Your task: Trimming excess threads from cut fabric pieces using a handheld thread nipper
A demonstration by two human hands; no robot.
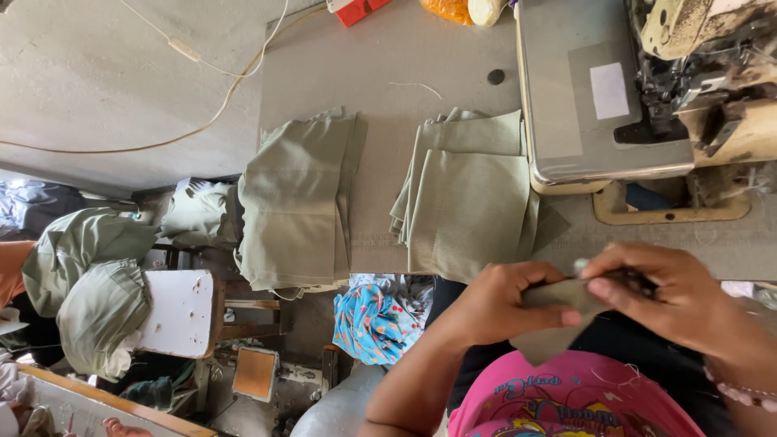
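Close to my lap, both hands pinch one small olive-green fabric piece point(558, 311): left hand point(494, 303) gripping its edge, right hand point(660, 295) its top, taut for handling. Matching folded stacks point(469, 202) wait on the grey surface point(388, 65) beside the sewing machine point(615, 89).

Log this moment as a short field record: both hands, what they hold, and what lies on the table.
left hand: pinches the near end of a small olive fabric piece
right hand: fingers closed on the same piece from the other side
nearer stack: folded olive fabric stack beside the sewing machine
farther stack: second olive stack hanging over the table edge
off table: olive bundles by a white stool
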